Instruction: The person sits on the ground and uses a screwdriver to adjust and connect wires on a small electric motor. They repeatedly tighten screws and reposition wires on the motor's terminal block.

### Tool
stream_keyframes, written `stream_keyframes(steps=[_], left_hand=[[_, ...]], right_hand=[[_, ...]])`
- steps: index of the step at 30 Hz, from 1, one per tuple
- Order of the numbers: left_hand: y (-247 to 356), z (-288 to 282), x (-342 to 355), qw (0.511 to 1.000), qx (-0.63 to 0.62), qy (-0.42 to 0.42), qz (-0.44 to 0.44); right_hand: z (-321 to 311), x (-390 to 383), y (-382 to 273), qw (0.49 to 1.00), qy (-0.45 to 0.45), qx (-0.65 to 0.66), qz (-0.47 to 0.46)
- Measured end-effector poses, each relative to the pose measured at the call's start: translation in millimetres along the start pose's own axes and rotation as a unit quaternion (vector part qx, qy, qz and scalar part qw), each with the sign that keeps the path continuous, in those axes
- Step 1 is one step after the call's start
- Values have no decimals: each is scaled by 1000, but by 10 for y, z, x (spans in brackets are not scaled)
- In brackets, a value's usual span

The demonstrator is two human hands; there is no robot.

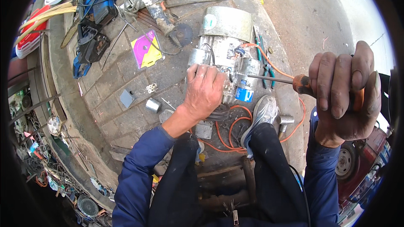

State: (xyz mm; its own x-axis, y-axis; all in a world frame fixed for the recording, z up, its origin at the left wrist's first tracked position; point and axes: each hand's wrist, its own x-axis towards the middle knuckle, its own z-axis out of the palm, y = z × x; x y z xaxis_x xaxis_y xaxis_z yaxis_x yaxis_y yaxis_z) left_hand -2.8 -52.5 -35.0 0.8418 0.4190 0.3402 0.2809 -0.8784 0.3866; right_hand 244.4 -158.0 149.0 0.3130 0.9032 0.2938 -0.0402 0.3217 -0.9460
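Observation:
A worn grey electric motor (227, 23) lies on the paving before me, with a metal cylinder on either side and loose wires between them. My left hand (203, 90) is closed on its near left part; the fingertips are partly hidden. My right hand (347, 94) grips a screwdriver (301, 85) with an orange and black handle. Its shaft points left, and the tip appears at the right-hand cylinder (250, 68); whether it touches cannot be told. An orange cord (269, 56) runs from the motor's wiring, loops past my right shoe and curves back.
Green-handled pliers (269, 75) lie right of the motor, a hammer (284, 122) near my right shoe. Left are a metal cup (153, 105), a yellow-and-pink package (146, 49), an angle grinder (162, 14) and a chainsaw (90, 44). Scrap parts (46, 159) pile beyond the ledge.

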Motion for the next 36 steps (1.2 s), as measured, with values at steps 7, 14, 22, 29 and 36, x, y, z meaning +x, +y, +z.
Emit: stream_keyframes(steps=[7,14,22,29,36], left_hand=[[49,-15,55,1000,2,-3,9],[22,-96,107,999,12,-47,15],[50,-97,100,999,-17,-47,-7],[255,-560,-100,848,-423,-13,-318],[721,-461,-309,395,-791,-56,-463]], right_hand=[[-169,-36,-7,999,-17,29,17],[-163,-12,104,999,-30,26,-7],[-41,-44,-18,991,77,-27,108],[230,-445,339,940,-66,-261,211],[612,-945,780,927,-88,-355,84]])
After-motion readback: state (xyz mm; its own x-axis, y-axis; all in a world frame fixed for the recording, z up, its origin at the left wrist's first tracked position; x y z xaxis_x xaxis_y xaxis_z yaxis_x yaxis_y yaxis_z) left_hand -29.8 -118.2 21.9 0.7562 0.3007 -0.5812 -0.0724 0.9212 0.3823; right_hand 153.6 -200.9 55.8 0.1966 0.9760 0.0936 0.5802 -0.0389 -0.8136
